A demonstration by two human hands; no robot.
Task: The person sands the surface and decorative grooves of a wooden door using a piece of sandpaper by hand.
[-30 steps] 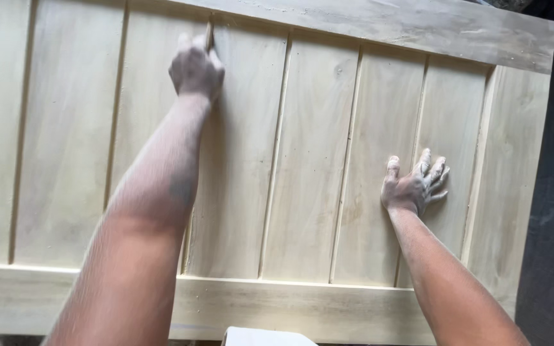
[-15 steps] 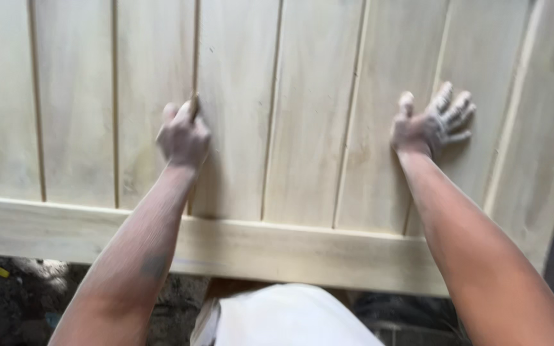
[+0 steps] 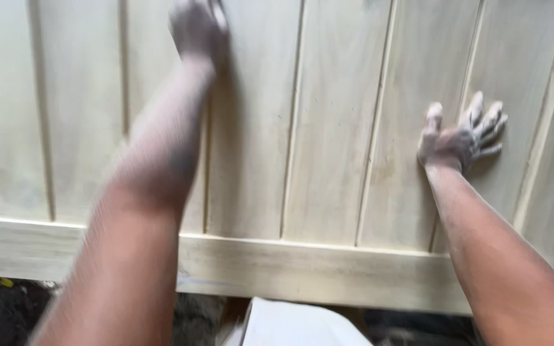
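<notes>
Since half a second ago our left hand has slid up along the groove, from just above the bottom rail to near the top edge of the view, while our right hand has stayed pressed on the boards at the right. The left hand is blurred with motion; it looks curled into a loose fist against the groove between two boards, but we cannot tell whether it holds anything. The right hand lies flat with its fingers spread and released, grasping nothing, palm touching the wood. The pale wooden panel of vertical boards fills the view before us, its bottom rail running across below our forearms. Something white shows under the rail.
</notes>
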